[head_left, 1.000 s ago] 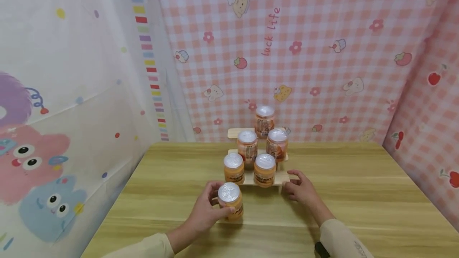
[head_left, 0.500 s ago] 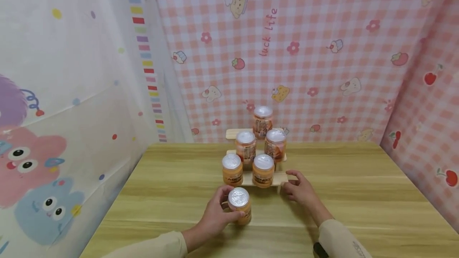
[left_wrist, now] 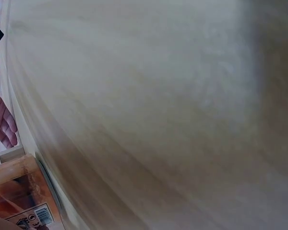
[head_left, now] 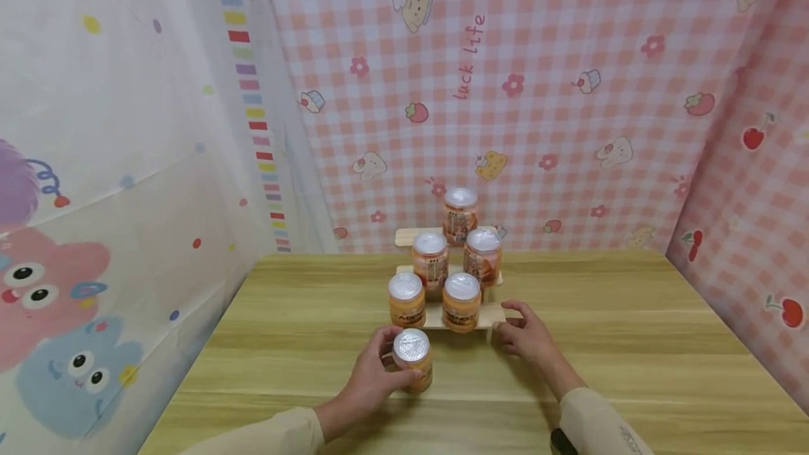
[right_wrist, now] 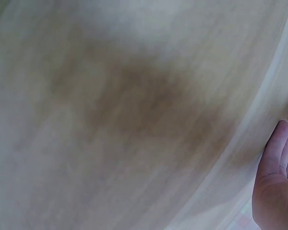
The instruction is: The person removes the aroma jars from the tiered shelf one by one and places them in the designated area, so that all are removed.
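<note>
My left hand (head_left: 373,374) grips an orange-labelled jar (head_left: 422,374) with a silver lid, thumb in front and fingers behind. The jar is upright, just in front of the stepped wooden stand (head_left: 436,318); whether it touches the table cannot be told. In the left wrist view, the jar's label (left_wrist: 19,191) shows a barcode. My right hand (head_left: 531,339) holds the right end of the stand's lowest step between thumb and forefinger. On that step stand a left jar (head_left: 407,309) and a right jar (head_left: 461,311).
On the middle step are two more jars, one left (head_left: 431,265) and one right (head_left: 484,265); a single jar (head_left: 460,222) tops the stand. The wooden table (head_left: 303,343) meets a pink checked cloth (head_left: 556,118) behind and a white patterned sheet (head_left: 177,216) on the left.
My left hand has carried the jar to the right and slightly nearer me, then a little back left. My right hand stays at the stand. The head view has shifted slightly.
</note>
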Tool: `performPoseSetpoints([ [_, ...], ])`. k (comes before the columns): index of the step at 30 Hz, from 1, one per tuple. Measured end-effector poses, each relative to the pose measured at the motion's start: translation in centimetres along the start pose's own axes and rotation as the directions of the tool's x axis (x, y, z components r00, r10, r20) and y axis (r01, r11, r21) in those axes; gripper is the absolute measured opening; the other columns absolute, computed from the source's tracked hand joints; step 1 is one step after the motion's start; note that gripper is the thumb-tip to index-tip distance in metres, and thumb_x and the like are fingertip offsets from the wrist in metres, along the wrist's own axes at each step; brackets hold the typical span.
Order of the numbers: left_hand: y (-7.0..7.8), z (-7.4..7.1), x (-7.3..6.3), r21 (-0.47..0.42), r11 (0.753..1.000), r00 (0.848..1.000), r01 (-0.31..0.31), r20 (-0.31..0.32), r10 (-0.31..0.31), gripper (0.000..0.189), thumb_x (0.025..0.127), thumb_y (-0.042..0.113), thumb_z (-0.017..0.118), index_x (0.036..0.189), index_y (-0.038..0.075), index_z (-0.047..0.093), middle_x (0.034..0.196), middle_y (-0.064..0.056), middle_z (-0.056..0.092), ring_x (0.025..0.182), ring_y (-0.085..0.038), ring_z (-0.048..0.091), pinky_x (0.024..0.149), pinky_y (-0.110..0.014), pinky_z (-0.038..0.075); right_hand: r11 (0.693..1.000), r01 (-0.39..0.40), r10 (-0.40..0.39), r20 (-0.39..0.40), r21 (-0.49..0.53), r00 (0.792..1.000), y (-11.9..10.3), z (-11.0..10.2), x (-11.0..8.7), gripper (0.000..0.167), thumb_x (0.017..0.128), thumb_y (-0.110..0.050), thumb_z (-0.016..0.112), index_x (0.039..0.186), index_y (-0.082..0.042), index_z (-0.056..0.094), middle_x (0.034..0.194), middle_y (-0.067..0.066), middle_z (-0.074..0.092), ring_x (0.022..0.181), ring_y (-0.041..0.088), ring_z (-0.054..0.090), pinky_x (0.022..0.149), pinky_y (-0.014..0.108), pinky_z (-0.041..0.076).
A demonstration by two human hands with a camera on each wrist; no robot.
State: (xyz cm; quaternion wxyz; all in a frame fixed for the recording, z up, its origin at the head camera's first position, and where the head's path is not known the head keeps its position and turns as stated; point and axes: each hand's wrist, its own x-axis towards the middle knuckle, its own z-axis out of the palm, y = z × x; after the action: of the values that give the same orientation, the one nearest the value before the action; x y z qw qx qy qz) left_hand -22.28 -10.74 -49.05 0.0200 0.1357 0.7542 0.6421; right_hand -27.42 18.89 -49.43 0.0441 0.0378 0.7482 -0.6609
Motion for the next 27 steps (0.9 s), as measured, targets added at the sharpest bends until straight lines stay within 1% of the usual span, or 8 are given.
performPoseSetpoints([
  [4, -0.2, -0.1, 0.2, 0.003, 1.000, 1.000, -0.012, 0.003, 0.012, 0.069, 0.075, 0.000, 0.083, 0.132, 0.000, 0.045, 0.128, -0.016, 0.055, 0.121, -0.033, 0.052, 0.101, -0.043, 0.045, 1.000, 0.003, -0.004, 0.009, 0.029, 1.000, -0.1, 0.0, 0.1, 0.050, 0.094, -0.002, 0.059, 0.139, 0.002, 0.039, 0.108, 0.022, 0.060, 0.076, 0.018, 0.062, 0.063, 0.032, 0.054],
  [7, -0.3, -0.2, 0.3, 0.028, 0.999, 1.000, -0.027, 0.011, 0.027, 0.071, 0.075, 0.001, 0.083, 0.134, -0.002, 0.044, 0.129, -0.017, 0.054, 0.122, -0.034, 0.050, 0.102, -0.044, 0.044, 1.000, 0.001, -0.002, 0.008, 0.023, 1.000, -0.2, 0.0, -0.1, 0.050, 0.094, -0.003, 0.059, 0.139, 0.002, 0.038, 0.109, 0.022, 0.060, 0.076, 0.018, 0.062, 0.064, 0.033, 0.054],
  [9, -0.2, -0.3, 0.4, 0.066, 0.997, 0.999, -0.039, 0.014, 0.038, 0.073, 0.075, 0.005, 0.085, 0.135, -0.001, 0.043, 0.129, -0.016, 0.054, 0.123, -0.034, 0.050, 0.102, -0.046, 0.042, 1.000, -0.001, 0.001, 0.007, 0.021, 1.000, -0.2, 0.0, -0.1, 0.051, 0.094, -0.003, 0.059, 0.140, 0.002, 0.038, 0.110, 0.022, 0.059, 0.077, 0.018, 0.062, 0.065, 0.033, 0.054],
  [13, 0.0, -0.8, 0.3, 0.130, 0.991, 0.999, -0.044, -0.005, 0.045, 0.073, 0.077, 0.017, 0.086, 0.135, 0.001, 0.045, 0.130, -0.014, 0.055, 0.122, -0.033, 0.050, 0.103, -0.052, 0.039, 1.000, -0.003, 0.003, 0.012, 0.017, 1.000, -0.2, 0.0, -0.1, 0.051, 0.095, -0.004, 0.060, 0.140, 0.002, 0.037, 0.110, 0.022, 0.059, 0.078, 0.019, 0.062, 0.065, 0.034, 0.054],
  [16, 0.5, -1.3, 0.2, 0.141, 0.989, 0.998, -0.033, -0.040, 0.039, 0.069, 0.079, 0.022, 0.085, 0.133, 0.002, 0.047, 0.130, -0.014, 0.055, 0.123, -0.033, 0.050, 0.104, -0.054, 0.037, 1.000, -0.005, 0.004, 0.013, 0.023, 1.000, -0.2, 0.0, 0.1, 0.052, 0.095, -0.004, 0.060, 0.141, 0.001, 0.037, 0.110, 0.021, 0.058, 0.078, 0.019, 0.061, 0.065, 0.034, 0.054],
  [20, 1.4, -2.1, 0.5, 0.113, 0.993, 0.993, -0.042, -0.105, 0.054, 0.061, 0.082, 0.018, 0.082, 0.130, 0.000, 0.050, 0.127, -0.017, 0.055, 0.122, -0.037, 0.049, 0.105, -0.056, 0.036, 1.000, -0.004, 0.003, 0.011, 0.014, 1.000, -0.1, -0.1, 0.2, 0.051, 0.095, -0.005, 0.060, 0.140, 0.001, 0.037, 0.111, 0.023, 0.059, 0.078, 0.019, 0.062, 0.066, 0.034, 0.055],
  [22, 2.1, -2.6, 0.7, 0.096, 0.994, 0.987, -0.056, -0.145, 0.070, 0.055, 0.083, 0.015, 0.080, 0.128, 0.001, 0.050, 0.123, -0.016, 0.056, 0.120, -0.038, 0.050, 0.104, -0.055, 0.037, 1.000, -0.004, 0.004, 0.012, 0.003, 1.000, -0.1, -0.1, 0.2, 0.051, 0.095, -0.005, 0.060, 0.140, 0.001, 0.037, 0.112, 0.024, 0.059, 0.079, 0.019, 0.062, 0.067, 0.035, 0.055],
  [27, 4.1, -4.0, 1.5, 0.067, 0.992, 0.965, -0.106, -0.233, 0.119, 0.048, 0.085, 0.006, 0.078, 0.125, 0.003, 0.051, 0.115, -0.011, 0.058, 0.114, -0.031, 0.054, 0.098, -0.049, 0.043, 1.000, -0.006, 0.006, 0.011, -0.011, 1.000, -0.1, 0.0, 0.0, 0.051, 0.095, -0.006, 0.061, 0.140, 0.001, 0.038, 0.115, 0.026, 0.058, 0.081, 0.020, 0.062, 0.068, 0.036, 0.056],
])
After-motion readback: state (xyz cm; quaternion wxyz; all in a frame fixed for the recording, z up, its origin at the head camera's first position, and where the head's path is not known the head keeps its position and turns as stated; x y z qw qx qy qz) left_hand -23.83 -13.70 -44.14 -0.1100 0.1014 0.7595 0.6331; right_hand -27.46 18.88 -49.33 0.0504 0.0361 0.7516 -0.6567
